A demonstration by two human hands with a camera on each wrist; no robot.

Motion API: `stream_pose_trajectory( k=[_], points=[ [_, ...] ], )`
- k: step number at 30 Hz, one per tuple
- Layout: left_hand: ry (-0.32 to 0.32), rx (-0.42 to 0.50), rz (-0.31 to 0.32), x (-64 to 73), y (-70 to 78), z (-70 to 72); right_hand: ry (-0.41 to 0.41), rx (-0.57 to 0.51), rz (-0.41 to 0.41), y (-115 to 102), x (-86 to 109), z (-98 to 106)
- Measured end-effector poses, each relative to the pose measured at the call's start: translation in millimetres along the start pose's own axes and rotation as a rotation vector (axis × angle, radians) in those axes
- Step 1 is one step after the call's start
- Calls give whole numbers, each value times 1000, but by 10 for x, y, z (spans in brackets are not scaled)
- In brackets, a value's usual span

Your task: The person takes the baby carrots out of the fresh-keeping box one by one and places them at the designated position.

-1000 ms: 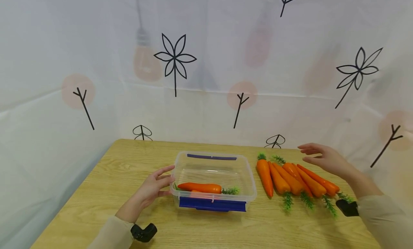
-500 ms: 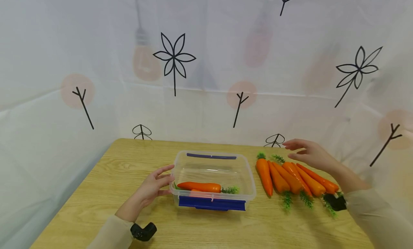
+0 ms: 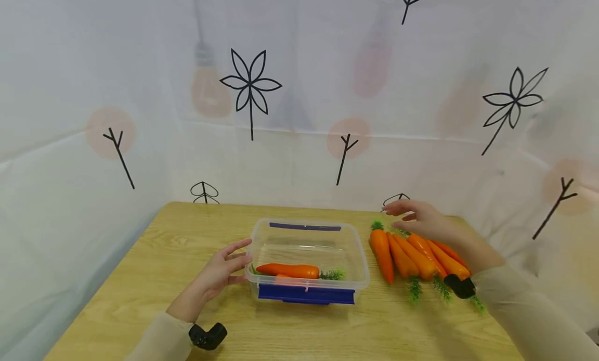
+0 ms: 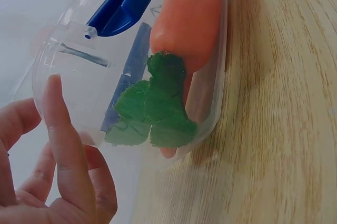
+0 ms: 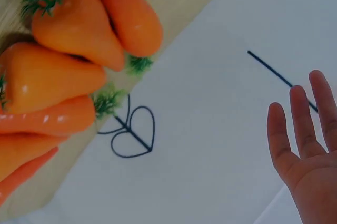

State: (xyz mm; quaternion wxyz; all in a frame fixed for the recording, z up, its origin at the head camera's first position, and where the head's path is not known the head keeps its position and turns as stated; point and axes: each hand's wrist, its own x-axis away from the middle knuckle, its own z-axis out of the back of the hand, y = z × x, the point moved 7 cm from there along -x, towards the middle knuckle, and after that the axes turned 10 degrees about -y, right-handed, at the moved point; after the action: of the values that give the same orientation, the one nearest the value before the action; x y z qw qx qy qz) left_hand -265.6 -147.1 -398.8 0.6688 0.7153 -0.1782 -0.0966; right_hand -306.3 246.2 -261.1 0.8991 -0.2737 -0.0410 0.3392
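Observation:
A clear plastic food container with blue latches stands lidless on the table. Inside it, along the front wall, lie an orange toy carrot and part of another beneath it. My left hand rests its fingertips against the container's left side; in the left wrist view green leaves show through the wall. Right of the container several toy carrots lie side by side in a row. My right hand hovers over the back of that row, fingers extended and holding nothing.
The wooden table ends at a white cloth backdrop printed with plants and bulbs. A black wrist device sits at the left cuff, another at the right cuff, overlapping the carrots in the head view.
My right hand has moved left above the carrots, from the row's right part toward its left end. The left hand stays at the container, and the carrots lie as before.

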Motion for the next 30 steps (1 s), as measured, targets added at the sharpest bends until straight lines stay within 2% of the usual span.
stream_pose_trajectory(
  k=[8,18,30],
  points=[
    [9,8,1,-2,-36,16,-33,-14,45,-104,-207,-148],
    [9,10,-4,-2,-30,22,-71,-75,52,-167,-443,-329],
    [8,10,0,-6,-28,27,-108,-78,102,-281,-737,-511]
  ],
)
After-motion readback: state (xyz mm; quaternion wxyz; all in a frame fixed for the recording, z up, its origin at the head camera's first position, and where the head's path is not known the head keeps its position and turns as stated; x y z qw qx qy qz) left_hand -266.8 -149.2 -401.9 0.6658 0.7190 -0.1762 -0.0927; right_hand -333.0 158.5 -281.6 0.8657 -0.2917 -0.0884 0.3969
